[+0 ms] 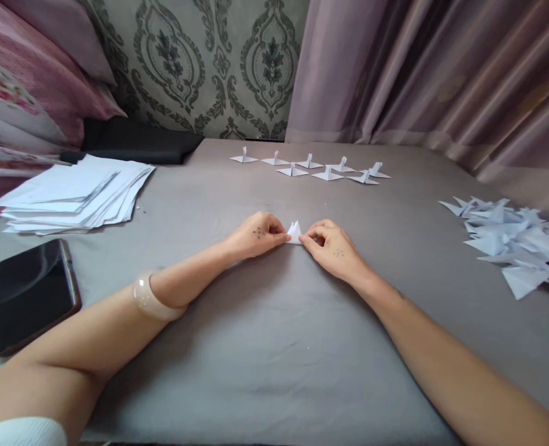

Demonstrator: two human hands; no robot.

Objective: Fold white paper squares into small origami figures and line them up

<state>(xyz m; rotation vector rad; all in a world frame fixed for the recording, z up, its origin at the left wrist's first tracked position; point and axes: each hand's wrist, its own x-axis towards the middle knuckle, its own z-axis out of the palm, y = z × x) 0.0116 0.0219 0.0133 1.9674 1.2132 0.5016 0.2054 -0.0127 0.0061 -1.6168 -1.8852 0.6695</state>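
A small white folded paper figure (294,232) with pointed tips at its top stands at the middle of the grey-covered table (265,347). My left hand (261,235) pinches its left lower corner between thumb and fingers. On the opposite side, my right hand (330,246) pinches the right lower corner the same way. A pale bangle (152,298) circles my left forearm. Fine folds of the figure are too small to make out.
Several finished-looking paper figures (309,162) stand in two rows farther back. Many more lie heaped (510,232) at the right. At the left are a stack of white paper sheets (77,193), a phone (36,297) and a black folded item (139,141). Curtains (395,68) hang behind.
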